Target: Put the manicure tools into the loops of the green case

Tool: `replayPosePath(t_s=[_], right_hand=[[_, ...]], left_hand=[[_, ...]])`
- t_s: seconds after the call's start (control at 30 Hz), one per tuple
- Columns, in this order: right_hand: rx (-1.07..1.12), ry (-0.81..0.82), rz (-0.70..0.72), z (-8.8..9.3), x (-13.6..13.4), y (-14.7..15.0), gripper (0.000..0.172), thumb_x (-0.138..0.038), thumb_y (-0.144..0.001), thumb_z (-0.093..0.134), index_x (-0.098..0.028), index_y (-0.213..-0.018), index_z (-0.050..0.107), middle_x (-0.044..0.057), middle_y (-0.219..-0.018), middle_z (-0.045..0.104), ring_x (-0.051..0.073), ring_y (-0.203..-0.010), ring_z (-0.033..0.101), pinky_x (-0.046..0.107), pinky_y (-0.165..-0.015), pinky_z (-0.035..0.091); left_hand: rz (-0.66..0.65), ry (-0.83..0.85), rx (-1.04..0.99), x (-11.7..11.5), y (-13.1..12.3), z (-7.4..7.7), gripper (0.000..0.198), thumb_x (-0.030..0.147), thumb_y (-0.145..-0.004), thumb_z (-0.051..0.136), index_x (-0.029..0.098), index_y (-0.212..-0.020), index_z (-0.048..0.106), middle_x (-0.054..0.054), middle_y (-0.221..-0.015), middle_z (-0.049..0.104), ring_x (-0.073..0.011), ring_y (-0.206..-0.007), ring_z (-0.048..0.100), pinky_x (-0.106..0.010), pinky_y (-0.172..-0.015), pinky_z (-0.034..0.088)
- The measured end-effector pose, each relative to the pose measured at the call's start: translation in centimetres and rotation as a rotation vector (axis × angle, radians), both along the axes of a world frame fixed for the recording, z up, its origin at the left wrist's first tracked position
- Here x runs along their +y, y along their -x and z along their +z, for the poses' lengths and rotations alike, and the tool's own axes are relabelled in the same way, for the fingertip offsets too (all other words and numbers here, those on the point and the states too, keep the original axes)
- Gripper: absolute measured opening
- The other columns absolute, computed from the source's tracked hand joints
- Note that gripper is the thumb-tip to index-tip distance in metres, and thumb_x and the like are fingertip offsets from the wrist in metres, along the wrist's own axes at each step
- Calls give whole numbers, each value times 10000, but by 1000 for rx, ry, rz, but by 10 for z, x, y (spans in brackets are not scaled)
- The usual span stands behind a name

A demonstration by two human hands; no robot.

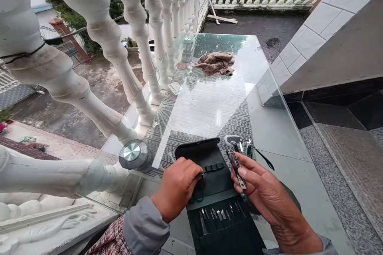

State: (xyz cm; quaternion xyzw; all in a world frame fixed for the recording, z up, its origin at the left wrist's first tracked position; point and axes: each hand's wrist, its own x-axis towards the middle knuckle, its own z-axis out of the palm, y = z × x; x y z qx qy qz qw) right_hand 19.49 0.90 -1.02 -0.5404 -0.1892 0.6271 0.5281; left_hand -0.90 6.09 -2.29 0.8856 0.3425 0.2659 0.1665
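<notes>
Filling the black case [214, 185], steel manicure tools [220, 215]

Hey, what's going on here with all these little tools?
A person is working at a glass table with an open black manicure case. Their right hand holds a chrome nail clipper, and their left hand touches the case's upper flap. Small steel tools sit in the lower flap, and more clippers lie just beyond it.

Black manicure case [214, 181], white balusters [101, 36]
</notes>
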Motion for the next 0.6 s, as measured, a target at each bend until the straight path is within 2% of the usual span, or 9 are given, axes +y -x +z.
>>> replayPosePath(t_s=[0.13, 0.23, 0.43, 0.6], right_hand=[[236, -44, 36, 4, 0, 6, 513, -283, -663, 711, -227, -1147, 553, -19, -751, 502, 82, -594, 480, 193, -456, 392], [259, -63, 83, 5, 1, 10, 530, -252, -684, 691, -250, -1184, 512, -32, -755, 483, 74, -591, 483, 189, -462, 403], [43, -137, 68, 0, 7, 21, 485, -254, -669, 706, -227, -1091, 467, -8, -874, 558, 80, -636, 512, 212, -528, 451], [-281, -232, -7, -10, 13, 33, 497, -299, -684, 680, -222, -1106, 429, -9, -803, 581, 110, -641, 537, 236, -535, 466]], left_hand=[[-86, -152, -52, -1, -1, 1, 155, 104, -877, 427, 156, -807, 556, -23, -743, 619, -123, -673, 497, -239, -607, 418], [-131, -187, -53, -1, -2, 3, 178, 105, -883, 414, 161, -801, 562, -20, -744, 628, -108, -656, 501, -224, -602, 424], [-248, -245, 10, -3, -3, 4, 208, 109, -897, 392, 162, -793, 564, -6, -768, 637, -82, -662, 547, -196, -607, 435], [-321, -405, 105, -5, -5, 7, 212, 116, -895, 393, 154, -796, 577, -7, -733, 628, -98, -626, 551, -217, -532, 415]])
